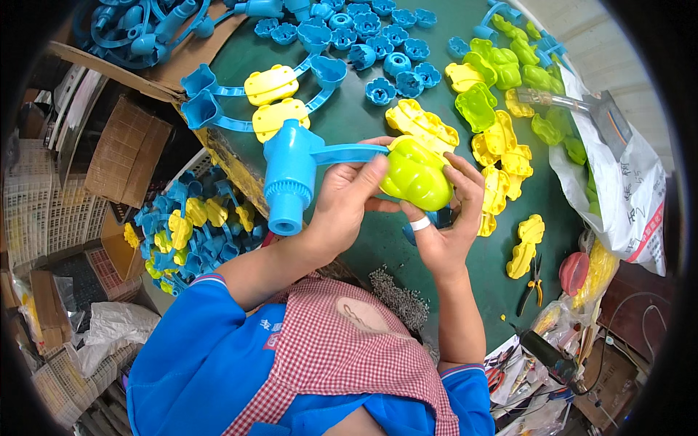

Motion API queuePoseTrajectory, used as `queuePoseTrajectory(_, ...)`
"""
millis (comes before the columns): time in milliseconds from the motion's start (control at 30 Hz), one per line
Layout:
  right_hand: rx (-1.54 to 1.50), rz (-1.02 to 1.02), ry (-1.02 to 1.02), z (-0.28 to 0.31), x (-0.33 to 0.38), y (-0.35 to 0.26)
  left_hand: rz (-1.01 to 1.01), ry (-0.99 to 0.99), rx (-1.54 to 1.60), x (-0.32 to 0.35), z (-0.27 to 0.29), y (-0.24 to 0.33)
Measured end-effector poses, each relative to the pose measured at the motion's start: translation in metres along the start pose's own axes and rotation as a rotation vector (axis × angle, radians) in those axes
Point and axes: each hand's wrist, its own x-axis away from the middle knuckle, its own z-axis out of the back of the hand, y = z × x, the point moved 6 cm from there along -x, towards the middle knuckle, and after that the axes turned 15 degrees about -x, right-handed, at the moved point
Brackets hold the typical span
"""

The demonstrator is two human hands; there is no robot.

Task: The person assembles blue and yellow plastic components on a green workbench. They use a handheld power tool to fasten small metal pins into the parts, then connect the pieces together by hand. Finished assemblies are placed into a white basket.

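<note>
Both my hands hold one plastic assembly in front of me. A lime-green lobed plastic shell point(418, 174) lies over a yellow shell, whose edge shows along its upper left. From there a curved blue arm point(349, 153) runs left to a blue cylinder with a ribbed collar point(289, 182). My left hand point(352, 192) is closed round the blue arm, its thumb at the green shell's left side. My right hand point(452, 218), with a white band on one finger, grips the green shell's right and lower side. Another blue piece shows partly beneath my right hand.
Blue cup-shaped pieces point(367, 25) lie at the far side of the green table point(356, 251). Two blue-and-yellow assemblies point(280, 116) stand at left. Yellow shells point(498, 134) and green shells point(476, 107) line the right. Pliers point(534, 285) and a screw pile point(398, 299) lie nearer; a power screwdriver point(545, 354) hangs right.
</note>
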Motion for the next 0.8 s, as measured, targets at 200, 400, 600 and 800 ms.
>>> queuePoseTrajectory(200, -0.444, -0.518, -0.052, -0.015, 0.0, 0.013, -0.004, -0.085, -0.08, -0.001, 0.019, 0.001)
queuePoseTrajectory(400, 0.424, 0.388, -0.573, -0.043, 0.0, -0.017, 0.186, -0.201, -0.031, 0.028, 0.053, 0.003)
queuePoseTrajectory(600, 0.424, 0.368, -0.339, -0.017, -0.102, 0.048, 0.021, 0.486, -0.083, 0.018, 0.142, -0.052)
queuePoseTrajectory(800, 0.847, 0.036, 0.016, 0.059, -0.249, 0.2, -0.134, 0.749, -0.194, -0.016, 0.155, -0.041)
